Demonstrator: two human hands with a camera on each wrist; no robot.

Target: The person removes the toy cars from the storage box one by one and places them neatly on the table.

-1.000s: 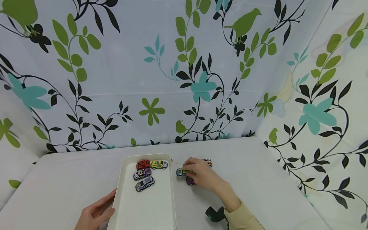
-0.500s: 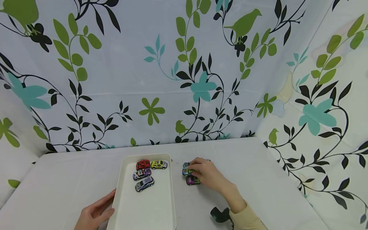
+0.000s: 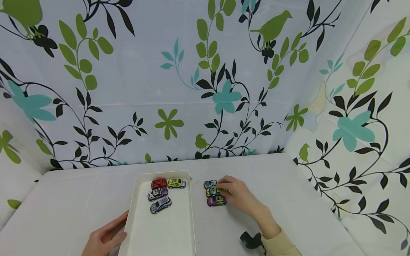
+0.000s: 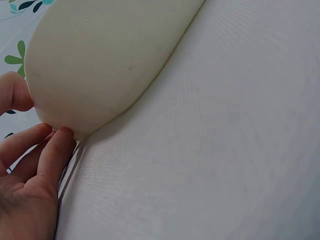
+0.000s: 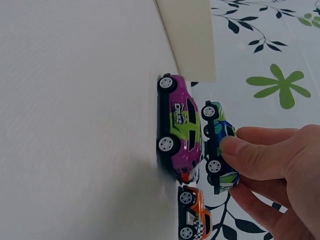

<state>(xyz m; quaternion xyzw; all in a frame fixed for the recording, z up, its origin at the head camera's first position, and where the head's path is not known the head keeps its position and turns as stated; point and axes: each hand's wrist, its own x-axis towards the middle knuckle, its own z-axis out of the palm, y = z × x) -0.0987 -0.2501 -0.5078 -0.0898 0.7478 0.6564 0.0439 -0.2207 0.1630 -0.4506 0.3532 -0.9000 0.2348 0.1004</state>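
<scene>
pinching green-blue toy car (image 5: 220,145) with right hand (image 3: 238,195), left hand (image 3: 104,240) loosely holding white tray (image 3: 161,234), no readable writing

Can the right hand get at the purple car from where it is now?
Probably yes. The right hand pinches the middle car, and the purple car sits right beside it on the open table, its top uncovered and nothing between them.

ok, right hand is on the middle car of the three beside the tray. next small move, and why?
Probably lift that green-blue car clear and carry it left over the tray rim. The right hand already pinches it, thumb on the roof, while the purple car sits close beside it, so a straight lift avoids nudging it. Four cars lie in the tray already, and the left hand steadies its near corner.
</scene>
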